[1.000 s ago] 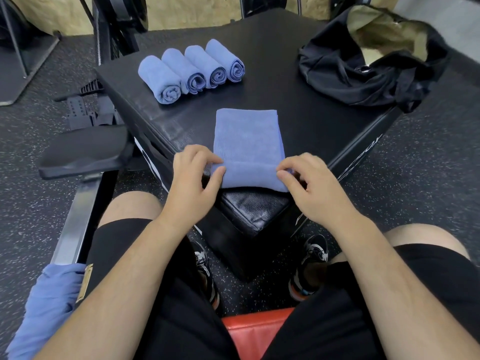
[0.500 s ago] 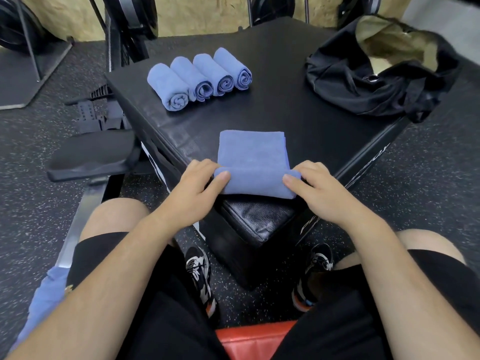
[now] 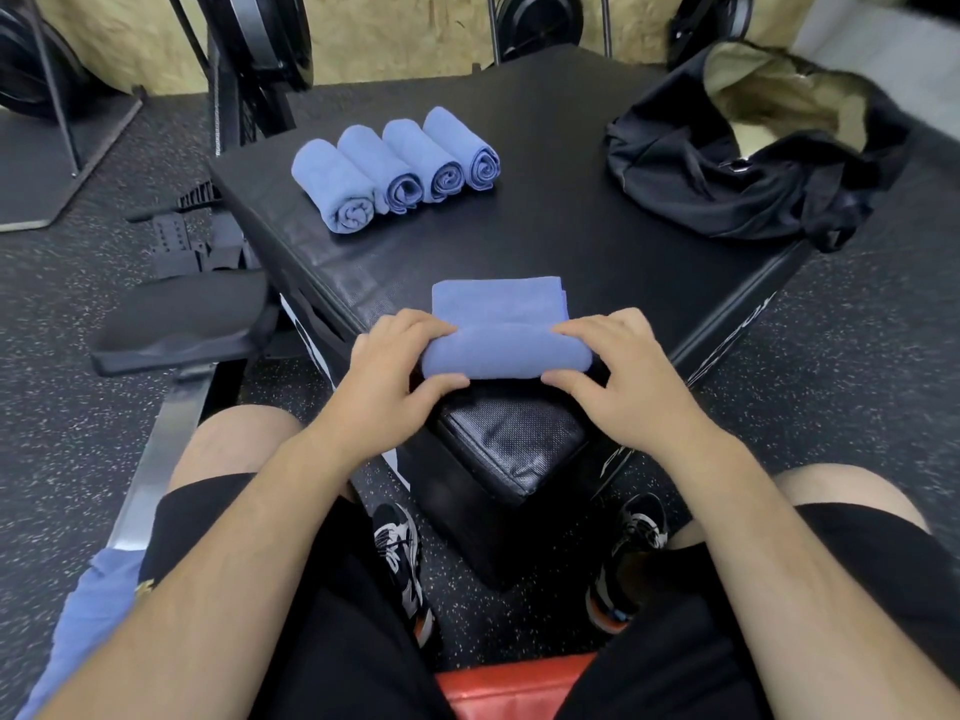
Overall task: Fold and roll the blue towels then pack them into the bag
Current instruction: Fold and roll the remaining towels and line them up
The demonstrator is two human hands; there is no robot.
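Since a second ago the roll at the near end of the blue towel (image 3: 506, 350) has thickened, leaving less flat cloth beyond it. The left hand (image 3: 395, 366) and right hand (image 3: 623, 371) each grip one end of the roll, fingers over the top, thumbs on the near side. It lies at the near corner of a black box (image 3: 545, 226), with bare top beyond. Four rolled towels (image 3: 395, 168) touch side by side near the far-left edge. At the right edge a black bag (image 3: 691, 179) gapes open; its contents cannot be seen.
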